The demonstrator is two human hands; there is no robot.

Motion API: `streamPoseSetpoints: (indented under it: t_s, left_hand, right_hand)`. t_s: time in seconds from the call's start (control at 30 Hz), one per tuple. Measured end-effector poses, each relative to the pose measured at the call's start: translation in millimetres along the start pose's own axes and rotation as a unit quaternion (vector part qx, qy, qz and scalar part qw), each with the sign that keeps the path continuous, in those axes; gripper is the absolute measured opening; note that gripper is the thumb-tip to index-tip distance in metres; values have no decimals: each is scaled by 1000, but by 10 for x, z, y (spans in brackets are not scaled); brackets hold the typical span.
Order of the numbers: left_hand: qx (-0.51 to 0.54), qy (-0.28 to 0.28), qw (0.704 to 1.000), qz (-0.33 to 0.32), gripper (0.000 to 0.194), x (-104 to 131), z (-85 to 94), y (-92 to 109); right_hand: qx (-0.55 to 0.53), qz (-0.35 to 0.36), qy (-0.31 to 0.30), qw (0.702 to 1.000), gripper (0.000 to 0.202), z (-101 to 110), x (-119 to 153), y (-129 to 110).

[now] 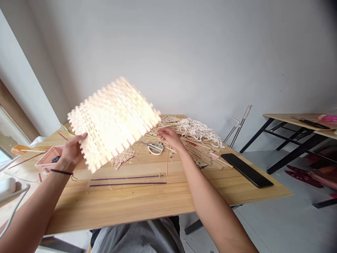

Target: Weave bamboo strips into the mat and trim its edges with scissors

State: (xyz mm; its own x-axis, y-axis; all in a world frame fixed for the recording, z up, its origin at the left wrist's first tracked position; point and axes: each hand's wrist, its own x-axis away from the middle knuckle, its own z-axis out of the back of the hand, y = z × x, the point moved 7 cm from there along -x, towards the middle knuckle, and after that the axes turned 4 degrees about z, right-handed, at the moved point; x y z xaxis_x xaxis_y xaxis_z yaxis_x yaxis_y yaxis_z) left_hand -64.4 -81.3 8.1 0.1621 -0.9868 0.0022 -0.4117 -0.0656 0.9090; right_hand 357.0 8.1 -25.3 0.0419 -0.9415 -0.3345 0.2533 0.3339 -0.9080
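A pale woven mat of flat wood or bamboo strips (113,126) is raised over the table, tilted, its edge strips standing out like teeth. My left hand (72,149) grips its lower left corner, thumb on top. My right hand (170,137) reaches to the far middle of the table with loosely bent fingers and no object visible in them. Right beside it, white-handled scissors (155,148) lie on the wood. A smaller woven piece with pinkish edges (123,157) is partly hidden below the mat.
Loose flat strips (201,151) and a heap of white cord (196,128) cover the table's back right. A long black object (247,170) lies at the right. Dark purple lines (129,183) mark the front surface (126,207). A pink basket (48,159) stands left.
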Motion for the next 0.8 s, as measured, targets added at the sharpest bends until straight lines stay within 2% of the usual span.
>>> streamPoseSetpoints:
  t_s: [0.07, 0.13, 0.3, 0.43, 0.6, 0.8]
  left_hand:
    - [26, -20, 998, -48, 42, -16, -78, 38]
    - [37, -36, 997, -60, 44, -24, -135, 23]
    - [43, -36, 998, -26, 22, -93, -125, -106]
    - [39, -33, 998, -23, 14, -119, -145, -142]
    - [25, -25, 999, -38, 6, -101, -196, -143]
    - [1, -18, 999, -42, 14, -121, -182, -198]
  right_hand:
    - [116, 42, -65, 990, 12, -170, 25, -15]
    - [212, 62, -124, 968, 13, -333, 75, 15]
    - [332, 41, -201, 921, 29, -524, 173, 151]
    - [372, 60, -182, 908, 28, -567, 204, 89]
    - [381, 94, -169, 904, 15, -655, 255, 1]
    - [378, 106, -159, 906, 14, -685, 257, 25]
